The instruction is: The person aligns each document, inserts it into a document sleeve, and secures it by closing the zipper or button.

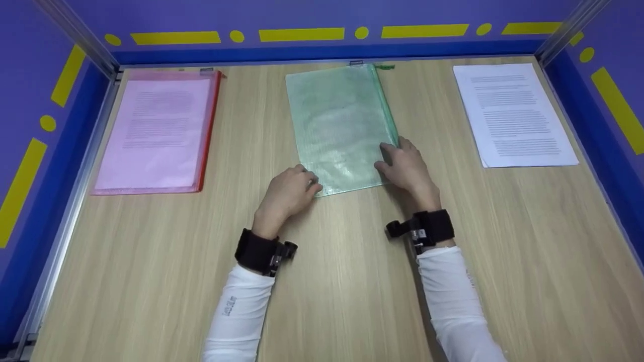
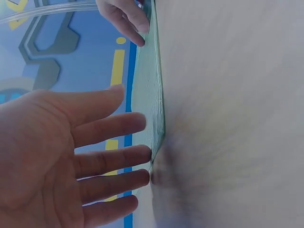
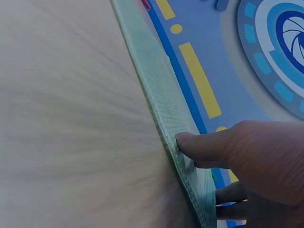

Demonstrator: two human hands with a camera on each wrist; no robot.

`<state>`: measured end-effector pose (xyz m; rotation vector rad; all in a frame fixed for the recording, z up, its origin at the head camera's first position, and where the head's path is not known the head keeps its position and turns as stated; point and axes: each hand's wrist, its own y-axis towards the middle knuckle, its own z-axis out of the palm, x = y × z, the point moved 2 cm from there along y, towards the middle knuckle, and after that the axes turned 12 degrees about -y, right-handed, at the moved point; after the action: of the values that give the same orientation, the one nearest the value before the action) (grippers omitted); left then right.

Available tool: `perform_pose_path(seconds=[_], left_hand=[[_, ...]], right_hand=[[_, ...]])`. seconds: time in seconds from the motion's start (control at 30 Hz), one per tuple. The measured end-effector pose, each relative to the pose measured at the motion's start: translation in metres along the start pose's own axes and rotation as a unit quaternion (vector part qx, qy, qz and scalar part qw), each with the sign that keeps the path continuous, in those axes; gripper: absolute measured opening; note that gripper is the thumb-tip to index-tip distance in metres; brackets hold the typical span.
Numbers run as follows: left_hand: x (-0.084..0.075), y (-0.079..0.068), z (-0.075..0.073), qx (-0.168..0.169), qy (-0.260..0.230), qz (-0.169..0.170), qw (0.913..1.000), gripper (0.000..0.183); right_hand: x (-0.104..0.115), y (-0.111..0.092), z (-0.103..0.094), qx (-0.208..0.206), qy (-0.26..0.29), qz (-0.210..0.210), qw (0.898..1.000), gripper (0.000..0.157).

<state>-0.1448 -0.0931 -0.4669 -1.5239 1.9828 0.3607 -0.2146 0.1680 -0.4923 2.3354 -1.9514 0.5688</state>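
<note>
A translucent green zip folder [image 1: 339, 120] lies slightly tilted in the middle of the table, its zip along the right side. My left hand [image 1: 289, 193] is at its near left corner. Seen from the left wrist, that hand [image 2: 71, 156] has straight, spread fingers with the tips right at the folder's edge [image 2: 154, 95]. At the near right side is my right hand [image 1: 406, 168]. In the right wrist view its thumb [image 3: 192, 145] rests over the folder [image 3: 164, 95], while the other fingers lie along the zip side.
To the left lies a pink folder [image 1: 151, 136] with a red zip edge and printed paper inside. A stack of printed white sheets [image 1: 515, 115] lies at the right. Blue and purple walls [image 1: 302, 15] with yellow marks border the wooden table [image 1: 342, 281].
</note>
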Motion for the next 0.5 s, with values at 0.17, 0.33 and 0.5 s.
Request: perform_pose_path(seconds=[0.17, 0.33, 0.5], left_hand=[[0.008, 0.001, -0.003, -0.015, -0.004, -0.012, 0.9998, 0.038], [0.016, 0.004, -0.006, 0.0, -0.013, -0.017, 0.9998, 0.051], [0.016, 0.008, -0.003, 0.039, -0.019, -0.005, 0.9991, 0.061]], right_hand=[[0.007, 0.001, 0.002, 0.02, -0.003, -0.027, 0.999, 0.058], [0.011, 0.002, 0.001, 0.023, -0.009, -0.041, 0.999, 0.058], [0.01, -0.001, -0.001, 0.023, 0.007, -0.037, 0.999, 0.061]])
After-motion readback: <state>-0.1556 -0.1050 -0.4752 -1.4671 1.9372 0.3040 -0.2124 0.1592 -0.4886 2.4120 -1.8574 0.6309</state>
